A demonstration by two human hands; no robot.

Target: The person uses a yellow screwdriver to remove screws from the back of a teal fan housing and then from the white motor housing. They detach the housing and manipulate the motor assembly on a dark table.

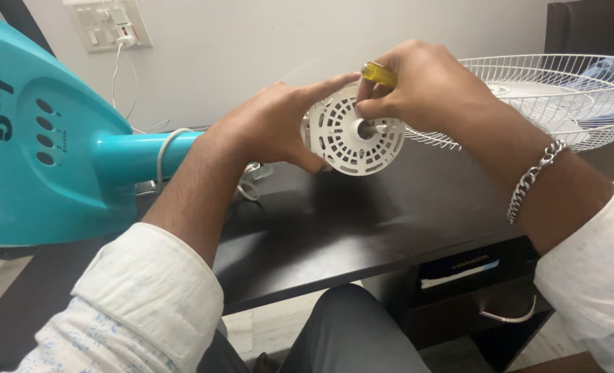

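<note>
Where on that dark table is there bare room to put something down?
The dark table is bare in front, between the two forearms. It is crowded behind: the fan housing held by the left hand, and the wire guard on the right.

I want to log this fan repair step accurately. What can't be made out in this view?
- Screwdriver: only its yellow handle shows; the right hand hides shaft and tip.
- Fan motor housing: its rear is covered by the left hand.
- Wire fan guard: cut off by the right edge.
- Teal fan base: cut off at the left edge.
</note>
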